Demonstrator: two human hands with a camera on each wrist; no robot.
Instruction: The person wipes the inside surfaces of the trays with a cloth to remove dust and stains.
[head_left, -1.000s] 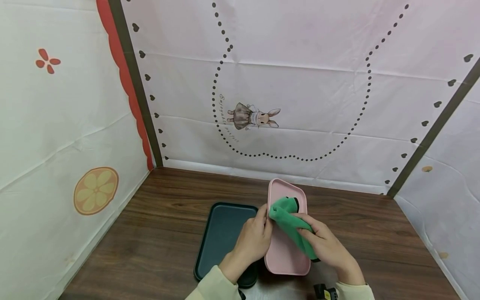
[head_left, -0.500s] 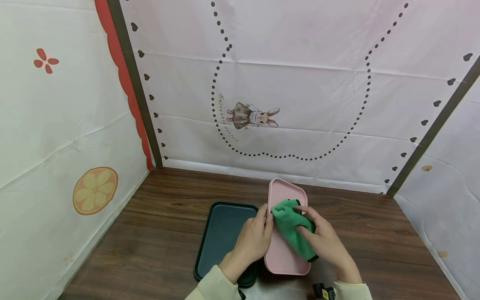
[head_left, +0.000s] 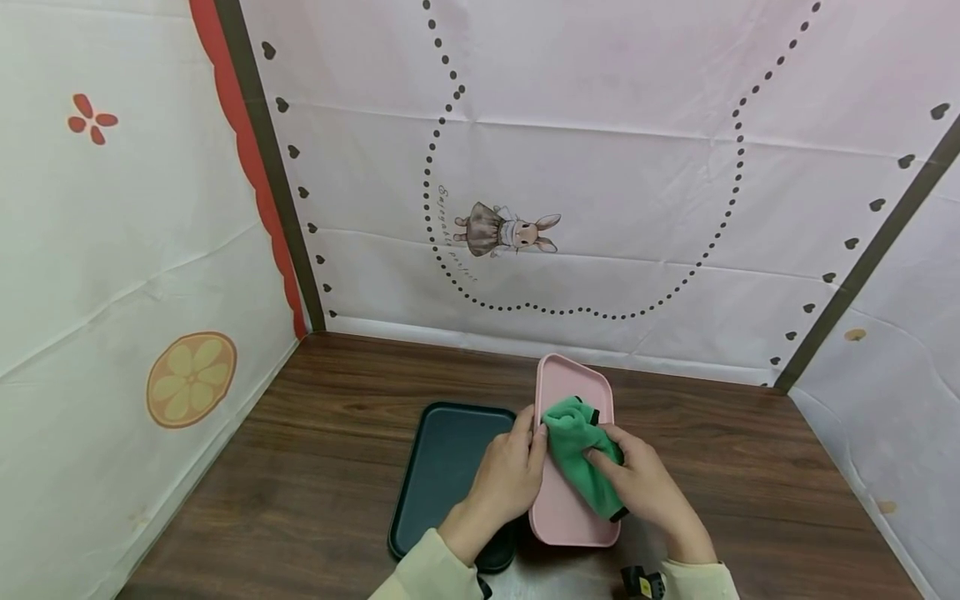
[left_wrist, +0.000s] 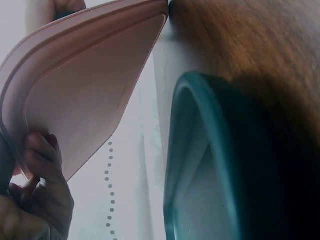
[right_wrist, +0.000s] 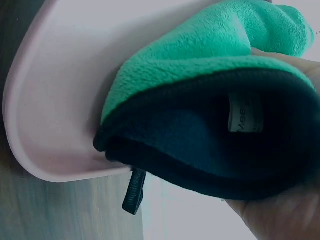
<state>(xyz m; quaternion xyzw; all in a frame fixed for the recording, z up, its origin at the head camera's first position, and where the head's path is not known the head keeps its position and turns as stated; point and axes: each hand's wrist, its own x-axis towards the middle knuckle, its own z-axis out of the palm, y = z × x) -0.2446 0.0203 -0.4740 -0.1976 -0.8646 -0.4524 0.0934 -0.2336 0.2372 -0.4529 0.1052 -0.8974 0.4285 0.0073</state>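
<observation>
My left hand [head_left: 506,475] grips the left long edge of a pink tray [head_left: 558,387], which stands tilted above the table. In the left wrist view, its curled fingers [left_wrist: 42,155] lie against the tray's underside. A green cloth [head_left: 581,454] with black edging is bunched in my right hand [head_left: 645,475] and lies against the tray's inner face. The right wrist view shows the folded cloth [right_wrist: 200,55] with its dark inner side, a small white label and a black hanging loop [right_wrist: 134,192]; much of the right hand is hidden behind it.
A dark teal tray [head_left: 450,458] lies on the brown wood table [head_left: 300,483] to the left, partly under my left forearm. Printed white cloth walls [head_left: 600,208] enclose the table at the back and both sides.
My right hand has shifted slightly with the green cloth over the pink tray, regripping and bunching it more. The left hand and both trays stay nearly in place.
</observation>
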